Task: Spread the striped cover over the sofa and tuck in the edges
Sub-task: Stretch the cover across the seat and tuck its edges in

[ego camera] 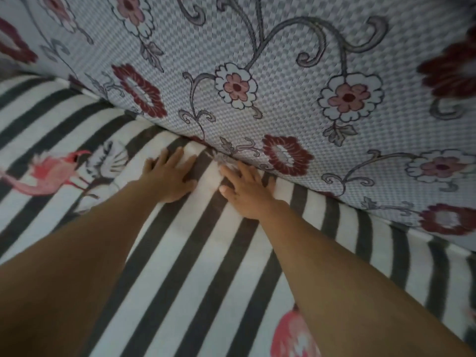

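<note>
The striped cover [195,253], white with dark grey stripes and pink flamingo prints, lies over the sofa seat. The sofa backrest [296,47] rises behind it in grey checked fabric with red and pink flowers. My left hand [168,176] lies flat on the cover, fingers straight and pointing into the crease where seat meets backrest. My right hand [247,189] presses flat beside it, its fingertips at the same crease. The cover's edge disappears under the backrest along that line.
A pink flamingo print [51,173] sits left of my hands, and another pink print [293,336] shows near the bottom edge. The crease runs diagonally from upper left to lower right. The frame is slightly blurred.
</note>
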Tool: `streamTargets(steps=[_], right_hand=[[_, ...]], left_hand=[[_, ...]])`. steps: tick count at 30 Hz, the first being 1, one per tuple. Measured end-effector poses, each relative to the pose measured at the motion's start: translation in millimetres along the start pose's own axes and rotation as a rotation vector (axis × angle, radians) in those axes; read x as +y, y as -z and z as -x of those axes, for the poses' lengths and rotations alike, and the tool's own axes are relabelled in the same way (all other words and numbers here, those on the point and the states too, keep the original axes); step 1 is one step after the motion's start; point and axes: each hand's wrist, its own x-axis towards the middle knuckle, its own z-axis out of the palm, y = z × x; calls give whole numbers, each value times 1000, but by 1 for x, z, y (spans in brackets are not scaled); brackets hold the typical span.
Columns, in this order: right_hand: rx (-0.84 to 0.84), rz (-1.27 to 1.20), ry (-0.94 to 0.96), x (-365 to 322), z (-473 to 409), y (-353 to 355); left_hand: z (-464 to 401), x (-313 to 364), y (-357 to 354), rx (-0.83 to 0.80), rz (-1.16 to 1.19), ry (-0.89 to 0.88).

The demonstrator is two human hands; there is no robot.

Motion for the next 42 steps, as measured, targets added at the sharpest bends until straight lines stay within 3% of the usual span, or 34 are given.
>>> streamTargets(steps=[5,11,19,26,34,42], right_hand=[[182,106,-53,51,107,7],[167,190,-277,151,245,15],[229,166,-400,247,388,2],[101,59,-398,306,510,-47],[13,-43,-79,286,571,-94],[-219,20,231,201,626,-181]], left_hand=[[65,65,-13,-52,88,-163],[135,191,-26,-77,311,-358],[228,357,-72,-98,264,-574],[318,447,-126,-260,250,-533],[413,463,-190,-294,315,-355],[508,377,-245,-285,205,-264]])
